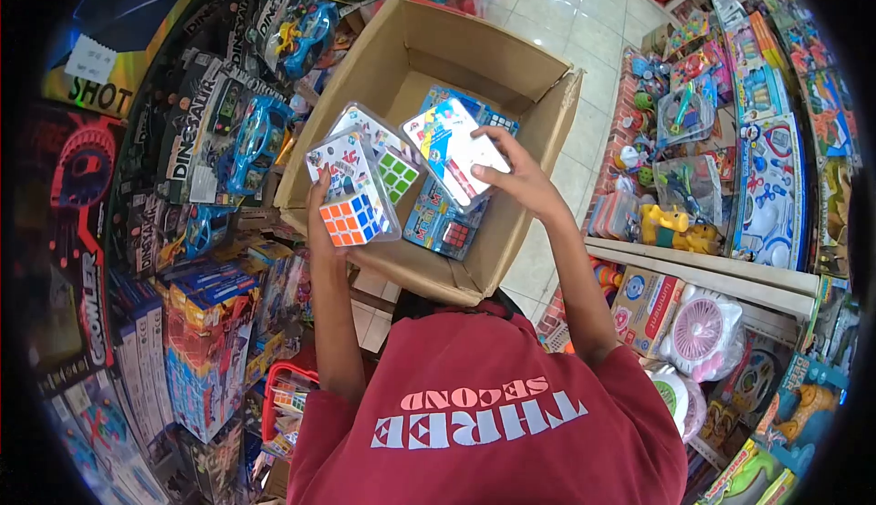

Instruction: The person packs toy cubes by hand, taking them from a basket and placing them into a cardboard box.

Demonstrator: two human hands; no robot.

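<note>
My left hand (318, 224) grips two clear blister packs of puzzle cubes, a front pack (352, 202) with a multicoloured cube and a rear pack (387, 160) with a green-faced cube. My right hand (516, 177) holds a third cube pack (449, 147) by its lower edge, tilted. All three are held over an open cardboard box (538, 131). More cube packs (442, 228) lie inside the box below the hands.
Boxed toys and blue toy cars (257, 140) crowd the shelves on the left. Shelves on the right (721, 272) carry plastic toys and a pink fan (698, 330). A red basket (278, 394) stands low left. Tiled floor (584, 21) lies beyond the box.
</note>
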